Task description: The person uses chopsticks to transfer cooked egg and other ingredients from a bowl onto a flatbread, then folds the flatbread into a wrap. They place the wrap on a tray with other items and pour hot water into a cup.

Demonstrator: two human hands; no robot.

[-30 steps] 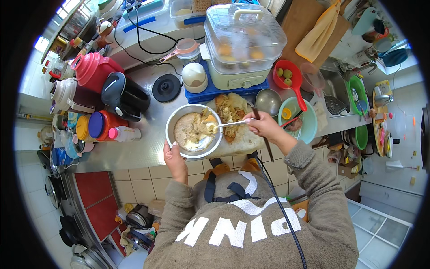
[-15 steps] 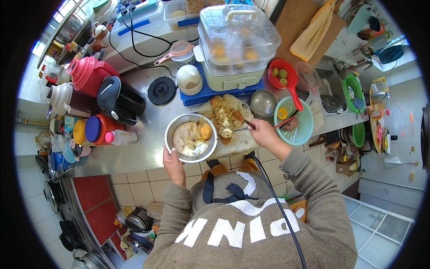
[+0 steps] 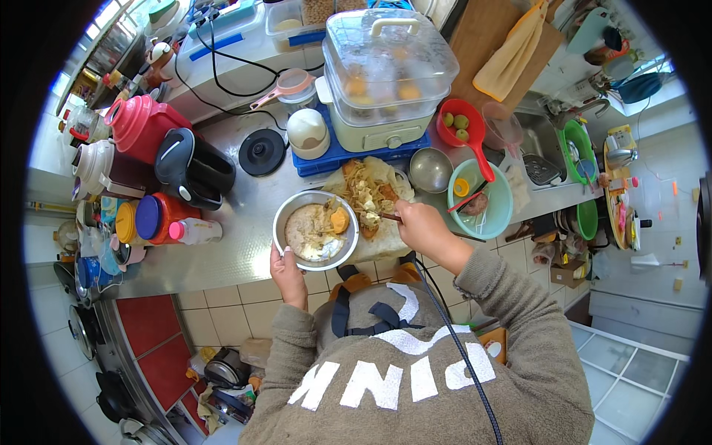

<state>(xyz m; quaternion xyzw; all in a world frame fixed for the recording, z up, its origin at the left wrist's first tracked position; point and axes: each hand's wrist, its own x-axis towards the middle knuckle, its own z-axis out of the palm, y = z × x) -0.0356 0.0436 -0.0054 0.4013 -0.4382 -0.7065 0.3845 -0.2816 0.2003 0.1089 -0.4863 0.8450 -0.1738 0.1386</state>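
Note:
My left hand [image 3: 288,276] grips the near left rim of a round metal bowl [image 3: 279,222], held tilted at the counter's front edge. In it lie a beige mash, an orange yolk-like lump [image 3: 340,220], pale shreds and something white. My right hand [image 3: 430,236] is closed round thin dark sticks that look like chopsticks [image 3: 390,216]; their tips point at a heap of shredded food [image 3: 366,194]. This heap, with browned pieces, lies on a pale sheet [image 3: 386,245] beside the bowl. The fingers of my right hand partly hide the sticks.
Behind the food stands a clear-lidded electric steamer [image 3: 386,119] on a blue base. On the right are a small metal bowl [image 3: 430,170], a red ladle-like strainer [image 3: 475,133] with green fruit, a mint basin [image 3: 498,215] and the sink [image 3: 538,137]. A black kettle [image 3: 194,169] stands left.
My right hand has moved left, bringing the chopsticks closer to the bowl's right side. My left hand still holds the bowl in nearly the same place. The whole view has shifted slightly.

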